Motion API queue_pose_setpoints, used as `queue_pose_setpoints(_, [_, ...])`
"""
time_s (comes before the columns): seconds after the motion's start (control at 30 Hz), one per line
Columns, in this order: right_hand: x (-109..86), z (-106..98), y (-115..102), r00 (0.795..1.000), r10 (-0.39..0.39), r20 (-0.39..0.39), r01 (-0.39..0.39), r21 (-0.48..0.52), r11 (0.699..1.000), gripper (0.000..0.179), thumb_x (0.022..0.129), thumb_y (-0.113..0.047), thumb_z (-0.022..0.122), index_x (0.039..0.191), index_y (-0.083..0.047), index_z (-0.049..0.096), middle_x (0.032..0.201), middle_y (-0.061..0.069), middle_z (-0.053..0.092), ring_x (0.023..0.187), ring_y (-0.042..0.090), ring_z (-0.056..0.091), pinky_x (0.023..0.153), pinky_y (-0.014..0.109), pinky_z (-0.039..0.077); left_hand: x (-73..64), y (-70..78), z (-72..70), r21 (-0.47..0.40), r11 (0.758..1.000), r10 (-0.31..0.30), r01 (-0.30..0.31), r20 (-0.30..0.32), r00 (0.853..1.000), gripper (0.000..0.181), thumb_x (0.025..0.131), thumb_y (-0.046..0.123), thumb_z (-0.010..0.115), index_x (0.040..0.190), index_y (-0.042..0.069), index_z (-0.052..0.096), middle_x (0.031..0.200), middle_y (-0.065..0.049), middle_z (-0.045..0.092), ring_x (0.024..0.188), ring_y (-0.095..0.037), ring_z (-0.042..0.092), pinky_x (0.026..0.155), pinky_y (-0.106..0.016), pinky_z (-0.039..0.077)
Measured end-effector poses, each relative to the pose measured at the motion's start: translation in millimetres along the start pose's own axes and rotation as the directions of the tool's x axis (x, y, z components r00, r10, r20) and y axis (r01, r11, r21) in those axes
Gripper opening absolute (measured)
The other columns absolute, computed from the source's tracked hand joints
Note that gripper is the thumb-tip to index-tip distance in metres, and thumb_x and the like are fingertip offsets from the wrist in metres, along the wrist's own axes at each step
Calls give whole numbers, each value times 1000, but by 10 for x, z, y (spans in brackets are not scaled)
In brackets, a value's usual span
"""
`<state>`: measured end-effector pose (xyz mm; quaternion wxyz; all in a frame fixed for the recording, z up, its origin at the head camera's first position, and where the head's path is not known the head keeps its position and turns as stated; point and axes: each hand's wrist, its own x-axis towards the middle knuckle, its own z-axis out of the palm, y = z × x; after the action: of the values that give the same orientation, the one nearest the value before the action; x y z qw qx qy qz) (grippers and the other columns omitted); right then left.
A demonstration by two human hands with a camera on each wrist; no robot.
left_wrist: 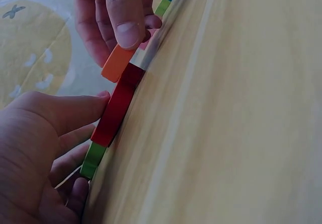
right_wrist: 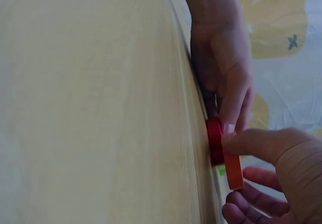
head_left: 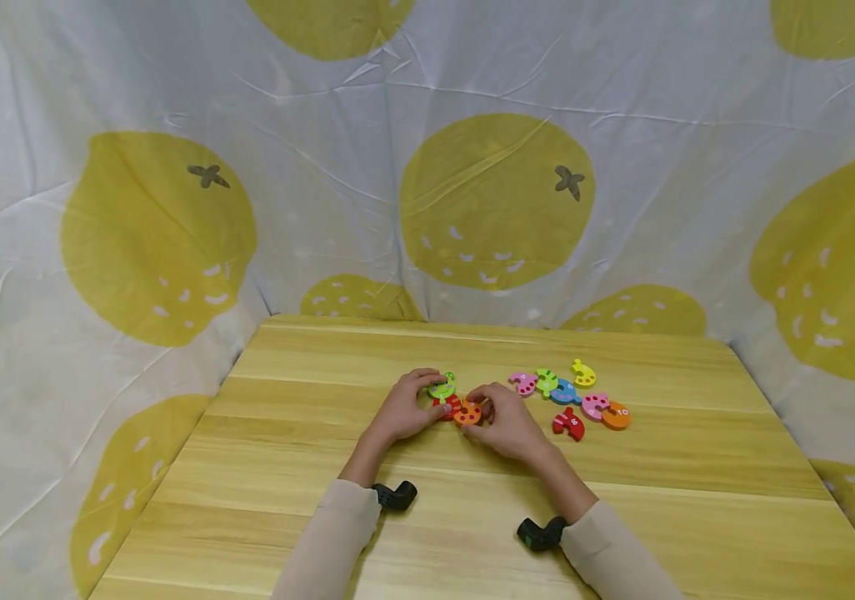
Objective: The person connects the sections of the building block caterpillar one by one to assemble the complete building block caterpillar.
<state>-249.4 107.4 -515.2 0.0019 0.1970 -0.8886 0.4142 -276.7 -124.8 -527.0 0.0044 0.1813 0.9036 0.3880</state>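
My left hand (head_left: 402,410) holds a green caterpillar-head puzzle piece (head_left: 442,390) and the striped red puzzle piece (head_left: 447,407) joined below it, flat on the wooden table. In the left wrist view, its thumb lies at the edge of the red piece, with the other fingers around the green one. My right hand (head_left: 512,423) pinches a dotted orange puzzle piece (head_left: 467,414) between thumb and fingers. The orange piece overlaps the red one's right end and sits a little higher in the left wrist view, tilted.
To the right, a pink piece (head_left: 523,383), a lime piece (head_left: 547,382) and a blue piece (head_left: 565,392) form a row. Nearby lie a yellow piece (head_left: 584,374), a red piece (head_left: 568,424), and another pink piece (head_left: 596,406) against an orange piece (head_left: 616,415) marked 10.
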Motion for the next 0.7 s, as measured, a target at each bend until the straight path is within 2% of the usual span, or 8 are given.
queue_pose_setpoints(0.27, [14, 45, -28, 1000, 3, -20, -3, -39, 999, 42, 76, -20, 92, 113, -7, 75, 88, 2, 62, 78, 15, 54, 69, 26, 46, 17, -39, 15, 19, 1000, 6, -6, 0, 1000, 53, 90, 32, 78, 139, 15, 65, 148, -9, 54, 141, -34, 48, 118, -54, 38])
queue_pose_setpoints(0.5, [32, 70, -51, 999, 35, 13, -34, -66, 997, 41, 77, -20, 92, 112, -7, 75, 91, 2, 62, 81, 14, 53, 72, 28, 47, 8, -40, 11, 20, 1000, 16, -16, -4, 1000, 57, 88, 40, 81, 138, 15, 66, 148, -10, 55, 141, -35, 48, 117, -55, 40])
queue_pose_setpoints(0.7, [21, 8, -14, 996, 69, 54, -69, 12, 998, 46, 78, -23, 91, 117, -8, 73, 100, 3, 66, 88, 17, 59, 77, 29, 50, 3, -34, 22, 17, 1000, 2, -2, -1, 1000, 60, 87, 42, 82, 138, 15, 66, 152, -11, 48, 144, -35, 41, 117, -56, 40])
